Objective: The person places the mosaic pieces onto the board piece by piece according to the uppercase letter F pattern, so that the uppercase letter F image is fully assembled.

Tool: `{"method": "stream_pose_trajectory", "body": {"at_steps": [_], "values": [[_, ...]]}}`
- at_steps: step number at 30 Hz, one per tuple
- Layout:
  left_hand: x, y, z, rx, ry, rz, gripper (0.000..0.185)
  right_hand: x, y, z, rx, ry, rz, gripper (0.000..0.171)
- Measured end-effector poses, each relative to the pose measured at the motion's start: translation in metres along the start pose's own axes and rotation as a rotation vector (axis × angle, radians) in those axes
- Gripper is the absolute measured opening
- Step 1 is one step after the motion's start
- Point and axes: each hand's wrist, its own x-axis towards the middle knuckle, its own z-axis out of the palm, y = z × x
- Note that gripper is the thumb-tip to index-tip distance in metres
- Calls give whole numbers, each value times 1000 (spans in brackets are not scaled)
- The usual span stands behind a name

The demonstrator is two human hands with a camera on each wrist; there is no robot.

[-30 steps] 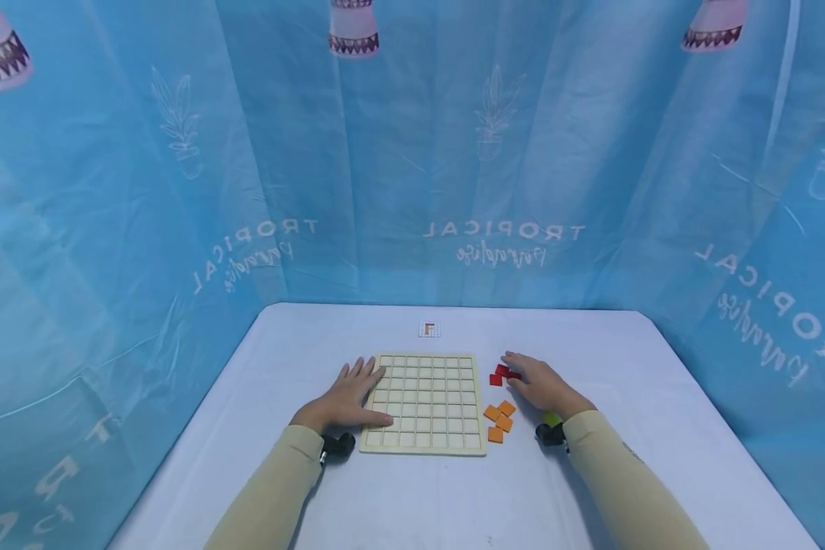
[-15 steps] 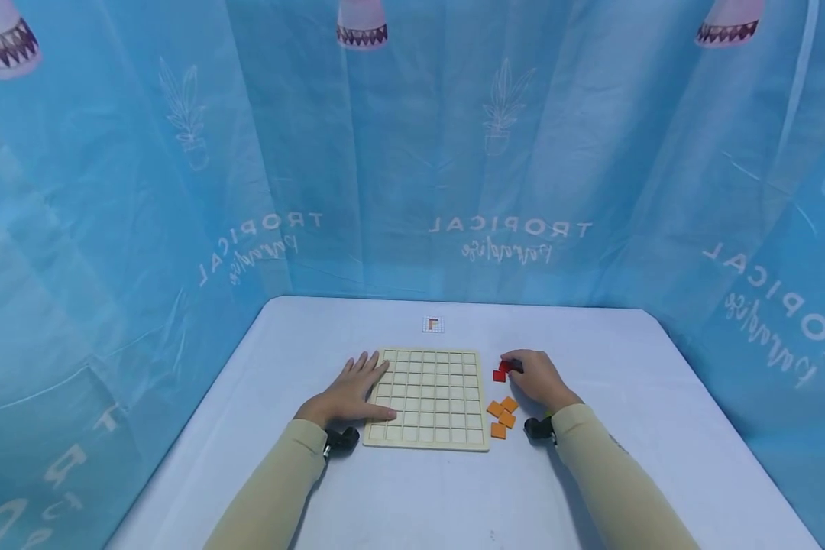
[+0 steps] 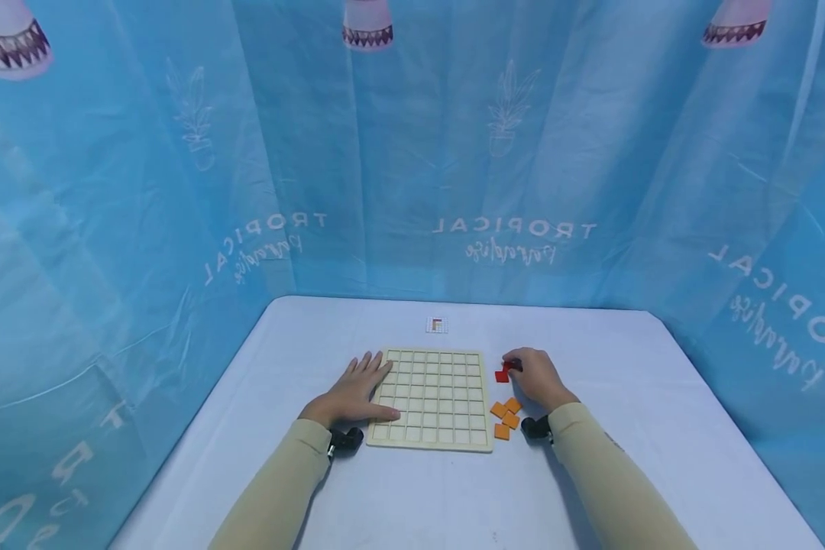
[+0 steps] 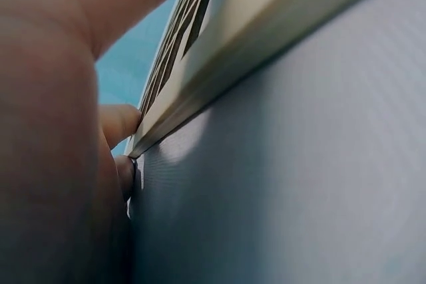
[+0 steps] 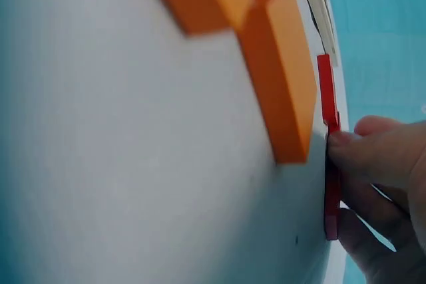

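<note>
A white tabletop (image 3: 412,500) stands in a corner enclosed by blue curtains (image 3: 399,168), printed with reversed "TROPICAL paradise" lettering, outlined potted plants and pink shapes with toothed lower edges. On it lies a cream grid board (image 3: 429,399); a small printed card (image 3: 437,325) sits just beyond its far edge.

Both arms reach forward in beige sleeves (image 3: 275,481). The left hand (image 3: 357,395) is flat and spread at the board's left side, thumb and fingertips resting over the rim. To the right of the board, the right hand (image 3: 538,378) is bent down low, thumb and fingers clamped on a red tile (image 5: 332,197) at the tabletop. Another red tile (image 3: 501,376) lies against it, toward the board. Nearer the person, four orange tiles (image 3: 511,420) lie loosely clustered beside the board's right edge.
</note>
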Motion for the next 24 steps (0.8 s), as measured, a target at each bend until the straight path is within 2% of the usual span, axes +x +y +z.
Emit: {"method": "stream_pose_trajectory", "body": {"at_steps": [11, 17, 24], "values": [[0, 3, -4, -5, 0, -1, 125, 0, 8, -9, 131, -15, 41, 38], [-2, 4, -4, -1, -17, -21, 126, 0, 3, -4, 170, -6, 16, 41], [-2, 4, -2, -3, 2, -26, 127, 4, -9, -1, 211, 21, 0, 39]]}}
